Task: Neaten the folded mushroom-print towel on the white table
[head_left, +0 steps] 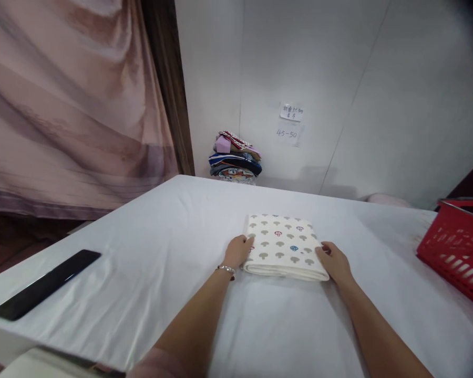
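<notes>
A folded cream cloth (284, 245) printed with small mushroom shapes lies on the white-covered table (161, 236). My left hand (237, 251) grips its left edge, fingers curled around the fold; a bracelet sits on that wrist. My right hand (334, 261) holds the cloth's right front corner, fingers bent over the edge. Both forearms reach in from the bottom of the view.
A stack of folded clothes (235, 157) sits at the table's far edge against the white wall. A red plastic basket (457, 249) stands at the right. A long black flat object (45, 284) lies near the left edge. A pink curtain (71, 105) hangs at left.
</notes>
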The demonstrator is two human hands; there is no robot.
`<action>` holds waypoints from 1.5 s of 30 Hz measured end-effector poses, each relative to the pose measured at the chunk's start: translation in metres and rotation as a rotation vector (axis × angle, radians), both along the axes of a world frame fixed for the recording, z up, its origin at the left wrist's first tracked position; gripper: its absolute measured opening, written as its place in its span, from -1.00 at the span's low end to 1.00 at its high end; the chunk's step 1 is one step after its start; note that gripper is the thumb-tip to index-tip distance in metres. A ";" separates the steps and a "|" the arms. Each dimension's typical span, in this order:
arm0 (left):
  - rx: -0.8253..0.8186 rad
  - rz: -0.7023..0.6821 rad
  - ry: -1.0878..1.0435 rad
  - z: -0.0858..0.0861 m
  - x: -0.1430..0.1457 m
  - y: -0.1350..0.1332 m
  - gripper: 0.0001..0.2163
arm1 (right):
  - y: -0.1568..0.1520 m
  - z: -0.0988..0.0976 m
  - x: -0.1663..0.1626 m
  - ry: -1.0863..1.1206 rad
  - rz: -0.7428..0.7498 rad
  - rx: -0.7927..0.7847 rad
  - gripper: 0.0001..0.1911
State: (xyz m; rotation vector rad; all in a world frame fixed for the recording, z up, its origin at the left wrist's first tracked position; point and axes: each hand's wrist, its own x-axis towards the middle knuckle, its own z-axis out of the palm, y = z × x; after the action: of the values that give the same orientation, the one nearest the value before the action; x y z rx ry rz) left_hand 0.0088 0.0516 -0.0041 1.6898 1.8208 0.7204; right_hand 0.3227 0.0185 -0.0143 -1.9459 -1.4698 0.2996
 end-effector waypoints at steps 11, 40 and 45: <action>0.017 -0.003 0.017 0.002 0.000 -0.005 -0.68 | 0.016 0.061 -0.094 -0.261 0.449 0.226 -0.40; -0.010 -0.004 0.072 -0.004 0.000 -0.003 -0.64 | 0.114 0.012 -0.181 -0.574 0.575 -0.245 -0.40; -0.012 -0.026 0.030 -0.004 -0.002 0.000 -0.64 | 0.106 0.028 -0.178 -0.436 0.604 -0.214 -0.46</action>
State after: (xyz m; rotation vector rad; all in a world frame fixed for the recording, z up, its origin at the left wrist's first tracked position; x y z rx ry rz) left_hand 0.0066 0.0518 -0.0085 1.7220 1.8167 0.6759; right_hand 0.1447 0.1242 0.0141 -1.7484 -2.3960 0.3161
